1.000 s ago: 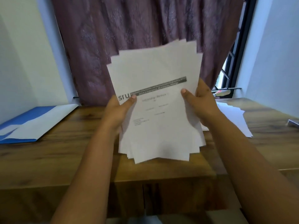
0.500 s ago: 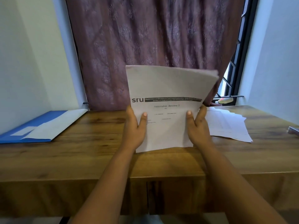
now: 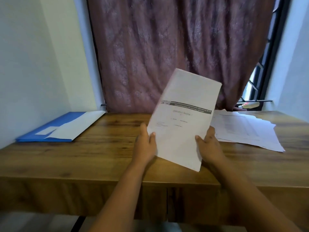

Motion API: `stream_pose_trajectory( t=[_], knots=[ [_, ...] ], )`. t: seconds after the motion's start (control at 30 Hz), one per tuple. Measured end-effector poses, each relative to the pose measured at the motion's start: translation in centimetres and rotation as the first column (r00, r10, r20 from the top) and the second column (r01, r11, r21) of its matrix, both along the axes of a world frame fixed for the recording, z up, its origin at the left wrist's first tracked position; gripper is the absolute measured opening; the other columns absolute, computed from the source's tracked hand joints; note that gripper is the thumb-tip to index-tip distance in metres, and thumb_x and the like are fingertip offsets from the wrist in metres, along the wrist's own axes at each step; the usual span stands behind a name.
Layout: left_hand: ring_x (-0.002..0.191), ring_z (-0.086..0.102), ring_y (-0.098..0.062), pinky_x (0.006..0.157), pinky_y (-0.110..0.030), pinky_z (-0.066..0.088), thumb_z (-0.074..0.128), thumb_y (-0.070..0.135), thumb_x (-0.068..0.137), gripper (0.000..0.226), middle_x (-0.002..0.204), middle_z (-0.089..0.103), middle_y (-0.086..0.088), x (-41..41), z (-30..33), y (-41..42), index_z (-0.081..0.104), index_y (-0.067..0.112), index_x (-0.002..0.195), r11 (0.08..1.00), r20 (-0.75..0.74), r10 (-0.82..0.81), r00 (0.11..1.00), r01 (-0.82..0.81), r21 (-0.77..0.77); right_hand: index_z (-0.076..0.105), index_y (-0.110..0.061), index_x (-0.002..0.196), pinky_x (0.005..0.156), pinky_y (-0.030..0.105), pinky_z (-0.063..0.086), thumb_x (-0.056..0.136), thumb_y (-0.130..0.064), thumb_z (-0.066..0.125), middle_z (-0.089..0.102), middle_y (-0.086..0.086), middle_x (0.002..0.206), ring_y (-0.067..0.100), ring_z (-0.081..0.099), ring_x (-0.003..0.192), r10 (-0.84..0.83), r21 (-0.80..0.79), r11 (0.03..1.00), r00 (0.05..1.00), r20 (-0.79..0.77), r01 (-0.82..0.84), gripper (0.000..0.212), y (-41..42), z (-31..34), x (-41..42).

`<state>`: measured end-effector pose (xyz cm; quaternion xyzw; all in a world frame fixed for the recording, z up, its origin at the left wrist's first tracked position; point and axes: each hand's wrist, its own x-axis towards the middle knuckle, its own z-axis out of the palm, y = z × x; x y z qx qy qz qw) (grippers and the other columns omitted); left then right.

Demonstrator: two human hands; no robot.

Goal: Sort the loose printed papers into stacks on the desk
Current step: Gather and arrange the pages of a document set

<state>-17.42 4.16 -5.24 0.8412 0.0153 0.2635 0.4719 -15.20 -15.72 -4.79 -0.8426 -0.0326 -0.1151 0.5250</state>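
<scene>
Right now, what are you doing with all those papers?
A person is sorting printed papers at a wooden desk. Both hands hold one bundle of papers up above the desk, tilted to the right: the left hand grips its left edge and the right hand grips its right edge. A spread pile of loose sheets lies on the desk to the right. A blue folder lies on the left by the wall.

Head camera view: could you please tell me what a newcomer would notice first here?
A white paper bundle, tilted, is held up at centre above the wooden desk by the left hand and right hand. Loose papers lie spread at right, a blue folder at left.
</scene>
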Motion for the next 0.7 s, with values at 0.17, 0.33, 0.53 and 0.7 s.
stream_pose_trajectory(
  t=[0.17,0.33,0.53,0.7],
  knots=[
    [0.11,0.056,-0.024,0.089,-0.033,0.045,0.047,0.011,0.1,0.036,0.132,0.056,-0.009,1.1,2.1,7.3,0.037,0.012,0.135,0.988,-0.19,0.12,0.974,-0.136,-0.074,0.022,-0.015,0.147,0.101,0.037,0.039,0.103,-0.024,0.045,0.045,0.009,0.147,0.031,0.046,0.13,0.147,-0.115,0.981,0.987,-0.067,-0.154,0.051,5.2,3.4,2.0],
    [0.118,0.053,-0.03,0.089,-0.04,0.044,0.052,0.016,0.099,0.061,0.135,0.053,-0.012,2.3,3.3,15.8,0.019,0.009,0.15,0.946,-0.377,0.304,0.875,-0.325,0.008,0.022,-0.018,0.148,0.098,0.032,0.043,0.095,-0.024,0.061,0.05,0.008,0.141,0.029,0.05,0.126,0.31,-0.122,0.938,0.942,-0.127,-0.325,0.066,13.4,3.2,4.8],
    [0.125,0.049,-0.038,0.102,-0.045,0.04,0.049,0.019,0.099,0.067,0.138,0.047,-0.023,6.7,1.5,21.2,0.009,0.005,0.151,0.895,-0.346,0.428,0.835,-0.337,0.292,0.062,-0.006,0.118,0.096,0.028,0.042,0.094,-0.016,0.057,0.06,0.011,0.125,0.027,0.055,0.116,0.328,-0.398,0.855,0.941,-0.079,-0.331,0.027,20.7,-0.3,8.0],
    [0.13,0.047,-0.031,0.112,-0.037,0.034,0.044,0.023,0.101,0.042,0.14,0.05,-0.016,10.6,-1.4,24.5,0.042,0.011,0.142,0.761,-0.312,0.526,0.791,-0.275,0.587,0.064,-0.007,0.109,0.085,0.03,0.05,0.094,-0.015,0.052,0.064,0.011,0.112,0.027,0.061,0.101,0.262,-0.47,0.846,0.964,-0.044,-0.252,0.021,23.2,-1.5,10.9]
  ],
)
